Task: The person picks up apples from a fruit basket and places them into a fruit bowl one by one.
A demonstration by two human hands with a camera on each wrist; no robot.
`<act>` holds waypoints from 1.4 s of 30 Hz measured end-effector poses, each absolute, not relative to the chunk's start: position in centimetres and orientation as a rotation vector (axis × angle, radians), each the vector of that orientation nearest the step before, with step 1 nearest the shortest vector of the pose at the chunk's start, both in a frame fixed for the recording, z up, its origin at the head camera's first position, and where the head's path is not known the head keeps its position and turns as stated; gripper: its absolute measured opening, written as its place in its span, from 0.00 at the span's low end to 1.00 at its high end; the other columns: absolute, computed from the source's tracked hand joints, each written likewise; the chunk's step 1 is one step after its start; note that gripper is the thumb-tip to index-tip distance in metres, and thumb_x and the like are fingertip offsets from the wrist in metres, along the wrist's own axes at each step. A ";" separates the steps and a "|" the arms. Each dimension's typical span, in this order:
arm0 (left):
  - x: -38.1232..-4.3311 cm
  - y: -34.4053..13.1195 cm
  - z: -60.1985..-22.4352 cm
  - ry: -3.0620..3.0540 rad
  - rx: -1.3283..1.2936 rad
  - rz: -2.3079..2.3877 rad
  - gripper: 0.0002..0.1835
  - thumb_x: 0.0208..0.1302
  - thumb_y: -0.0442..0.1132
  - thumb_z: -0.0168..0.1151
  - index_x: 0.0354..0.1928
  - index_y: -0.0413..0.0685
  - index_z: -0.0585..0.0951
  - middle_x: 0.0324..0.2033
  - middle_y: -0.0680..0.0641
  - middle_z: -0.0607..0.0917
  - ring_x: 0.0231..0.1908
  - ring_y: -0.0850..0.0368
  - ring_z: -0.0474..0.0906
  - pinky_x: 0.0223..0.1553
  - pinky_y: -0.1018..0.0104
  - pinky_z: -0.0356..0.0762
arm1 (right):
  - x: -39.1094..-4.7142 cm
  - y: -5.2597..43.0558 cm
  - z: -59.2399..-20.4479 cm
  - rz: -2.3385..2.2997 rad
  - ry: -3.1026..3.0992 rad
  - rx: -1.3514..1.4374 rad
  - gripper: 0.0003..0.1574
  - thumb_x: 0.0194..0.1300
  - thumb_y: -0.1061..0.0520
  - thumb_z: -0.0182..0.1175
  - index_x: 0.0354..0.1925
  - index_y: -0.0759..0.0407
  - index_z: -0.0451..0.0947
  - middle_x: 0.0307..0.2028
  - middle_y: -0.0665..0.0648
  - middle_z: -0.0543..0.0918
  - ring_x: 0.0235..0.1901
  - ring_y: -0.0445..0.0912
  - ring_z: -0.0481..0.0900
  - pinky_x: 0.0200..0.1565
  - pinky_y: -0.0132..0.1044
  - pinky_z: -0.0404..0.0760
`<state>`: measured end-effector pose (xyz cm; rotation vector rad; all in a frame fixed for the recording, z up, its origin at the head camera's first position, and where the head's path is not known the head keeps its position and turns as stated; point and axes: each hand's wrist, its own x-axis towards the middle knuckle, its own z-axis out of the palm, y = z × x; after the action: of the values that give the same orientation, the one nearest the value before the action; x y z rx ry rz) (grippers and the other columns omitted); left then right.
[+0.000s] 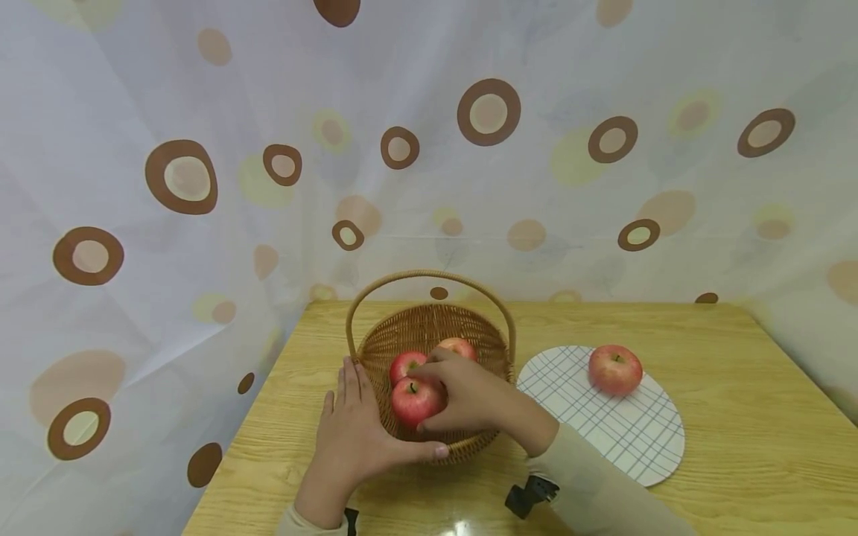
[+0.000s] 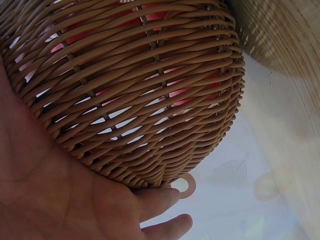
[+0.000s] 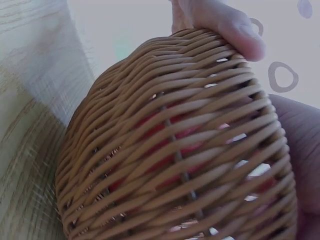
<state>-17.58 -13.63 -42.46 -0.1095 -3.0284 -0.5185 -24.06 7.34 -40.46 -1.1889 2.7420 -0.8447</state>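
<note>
A brown wicker basket (image 1: 436, 320) with an arched handle stands on the table, with three red apples visible inside. My right hand (image 1: 462, 391) reaches in over the front rim, its fingers and thumb curved round the front apple (image 1: 414, 406). Behind that one sit another apple (image 1: 404, 365) and a paler apple (image 1: 459, 346), partly hidden by the hand. Along the basket's left rim my left hand (image 1: 355, 432) rests with straight fingers, its thumb stretched across the front rim. In the left wrist view, the left palm (image 2: 65, 200) lies against the woven wall.
Right of the basket, a flat round white mat or plate (image 1: 576, 402) with a blue grid bears a single apple (image 1: 615, 370). The wooden table (image 1: 751, 432) meets a white curtain-like sheet (image 1: 415, 74) with brown rings at the back and sides.
</note>
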 end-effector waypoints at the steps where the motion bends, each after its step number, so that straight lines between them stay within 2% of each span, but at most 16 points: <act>1: -17.6 -13.6 -42.5 -3.029 -0.107 -0.522 0.95 0.26 0.99 0.55 0.82 0.26 0.48 0.82 0.26 0.38 0.83 0.29 0.45 0.76 0.27 0.57 | -24.0 7.5 -40.4 -0.863 2.747 -1.182 0.44 0.54 0.46 0.82 0.68 0.53 0.82 0.56 0.53 0.79 0.50 0.43 0.80 0.51 0.37 0.86; 11: -17.7 -13.5 -42.4 -3.031 -0.097 -0.531 0.96 0.25 0.99 0.55 0.82 0.26 0.47 0.83 0.27 0.38 0.84 0.32 0.42 0.77 0.27 0.55 | -23.9 9.0 -40.4 -1.041 2.802 -1.228 0.46 0.54 0.46 0.83 0.69 0.54 0.81 0.54 0.51 0.79 0.52 0.43 0.80 0.52 0.36 0.86; 18: -17.7 -13.6 -42.3 -3.030 -0.108 -0.519 0.96 0.25 0.99 0.56 0.82 0.25 0.47 0.82 0.26 0.38 0.84 0.31 0.42 0.77 0.27 0.56 | -23.7 10.0 -40.4 -1.209 2.836 -1.229 0.46 0.50 0.48 0.85 0.66 0.52 0.83 0.55 0.49 0.79 0.55 0.45 0.79 0.53 0.39 0.87; 33: -17.8 -13.7 -42.4 -3.032 -0.105 -0.523 0.96 0.25 0.99 0.56 0.82 0.26 0.47 0.82 0.26 0.39 0.83 0.31 0.44 0.77 0.27 0.56 | -23.5 11.7 -40.9 -1.344 2.856 -1.298 0.45 0.51 0.49 0.84 0.66 0.50 0.81 0.58 0.50 0.79 0.51 0.42 0.83 0.48 0.35 0.88; 42: -17.9 -13.6 -42.5 -3.034 -0.106 -0.523 0.96 0.25 0.99 0.56 0.82 0.26 0.47 0.82 0.26 0.38 0.83 0.31 0.43 0.77 0.26 0.55 | -23.5 12.3 -41.2 -1.369 2.882 -1.329 0.45 0.50 0.49 0.84 0.67 0.47 0.81 0.57 0.50 0.79 0.51 0.42 0.82 0.48 0.37 0.88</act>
<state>-17.87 -13.64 -42.47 -0.1058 -3.0336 -0.5230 -23.53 12.26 -41.22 -1.3293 2.8817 -1.3693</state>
